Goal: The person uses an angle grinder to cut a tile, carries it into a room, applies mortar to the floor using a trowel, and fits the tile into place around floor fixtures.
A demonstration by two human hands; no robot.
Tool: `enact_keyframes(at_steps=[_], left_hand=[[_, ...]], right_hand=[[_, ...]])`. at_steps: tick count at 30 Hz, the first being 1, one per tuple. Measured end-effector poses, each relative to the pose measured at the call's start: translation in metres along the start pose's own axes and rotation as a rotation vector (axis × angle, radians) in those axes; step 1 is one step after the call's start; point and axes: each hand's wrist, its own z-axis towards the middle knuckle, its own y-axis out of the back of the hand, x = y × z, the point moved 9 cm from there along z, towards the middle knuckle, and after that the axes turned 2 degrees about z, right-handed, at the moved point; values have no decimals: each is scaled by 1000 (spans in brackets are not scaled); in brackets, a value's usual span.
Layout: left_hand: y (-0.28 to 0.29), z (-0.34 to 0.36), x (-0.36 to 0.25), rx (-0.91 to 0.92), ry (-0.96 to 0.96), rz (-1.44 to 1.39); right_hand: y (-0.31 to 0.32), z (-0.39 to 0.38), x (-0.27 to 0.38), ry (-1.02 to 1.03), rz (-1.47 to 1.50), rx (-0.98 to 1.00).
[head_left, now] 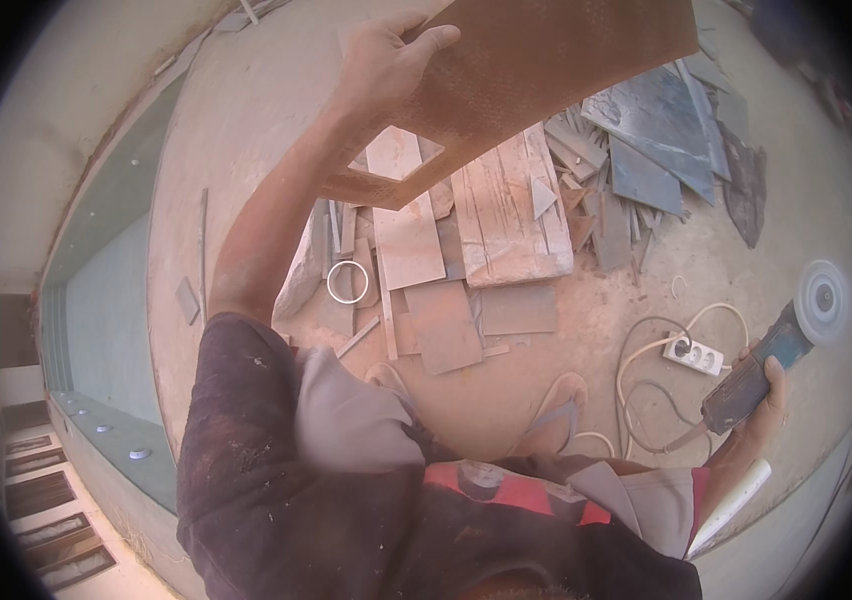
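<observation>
My left hand [391,55] grips the edge of a large brown tile [556,75], thumb on its face, raised at the top of the view. The tile has a four-sided opening near its lower corner, through which a pale slab shows. My right hand [768,400] is wrapped round the body of an angle grinder [781,350], out at the right and apart from the tile. The grinder's round disc [823,292] looks blurred. Below the tile lie a wooden-looking block [516,210], a pale slab [411,245] and a square tile [442,325].
A white power strip [694,353] with a plugged-in cable lies by the grinder, cords looping around it. Dark slabs [646,130] and tile offcuts are heaped at the far right. A white ring [348,282] lies among the pieces. A green-walled pool [111,310] runs along the left.
</observation>
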Motion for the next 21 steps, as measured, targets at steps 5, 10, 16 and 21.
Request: enact_keyframes(at_steps=[5, 10, 16, 21], left_hand=[[7, -2, -26, -19, 100, -89], [13, -16, -90, -94, -423, -18], [14, -1, -32, -272, -102, -195], [21, 5, 7, -309, -241, -201]], right_hand=[[-49, -11, -23, -64, -104, 120], [-108, -13, -39, -107, -150, 263], [-160, -17, -66, -197, -177, 392], [-210, -17, -100, -221, -258, 539]])
